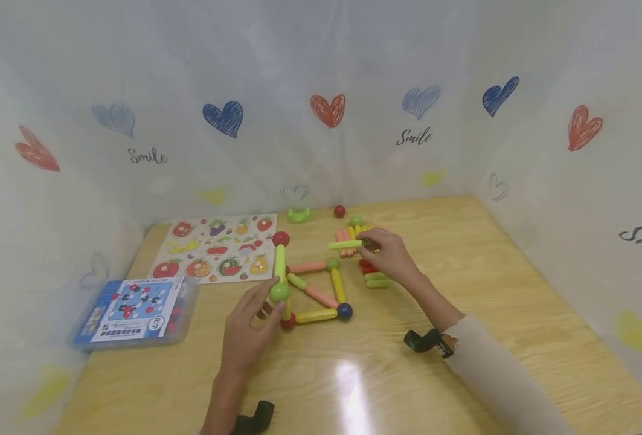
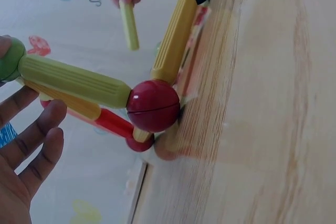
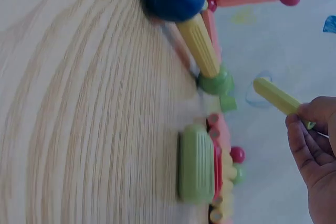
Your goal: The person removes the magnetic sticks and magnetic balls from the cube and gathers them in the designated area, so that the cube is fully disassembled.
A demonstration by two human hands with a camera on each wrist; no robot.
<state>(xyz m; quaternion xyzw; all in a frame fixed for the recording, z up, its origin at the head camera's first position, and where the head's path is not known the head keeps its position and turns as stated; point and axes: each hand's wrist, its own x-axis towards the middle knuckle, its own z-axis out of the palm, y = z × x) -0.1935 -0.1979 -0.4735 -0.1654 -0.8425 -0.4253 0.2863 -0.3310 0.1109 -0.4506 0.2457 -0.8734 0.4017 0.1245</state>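
My left hand [image 1: 247,332] pinches a green ball [image 1: 279,293] between thumb and fingers at a raised corner of a stick-and-ball frame. From that ball, a light green stick [image 2: 76,81] runs to a red ball [image 2: 153,106] at the base. A yellow stick [image 1: 317,316] joins this red ball to a blue ball [image 1: 345,311]. Another red ball [image 1: 281,239] tops the frame's far left side. Above the table, my right hand [image 1: 388,254] grips one end of a loose yellow-green stick [image 1: 344,244]; its other end points left toward the frame.
Loose sticks in pink, yellow, red and green [image 1: 377,280] lie under and behind my right hand. Beyond them are a red ball [image 1: 339,211], a green ball [image 1: 356,221] and a green curved piece [image 1: 299,215]. A fruit sheet [image 1: 160,260] and a plastic case [image 1: 136,311] are at left.
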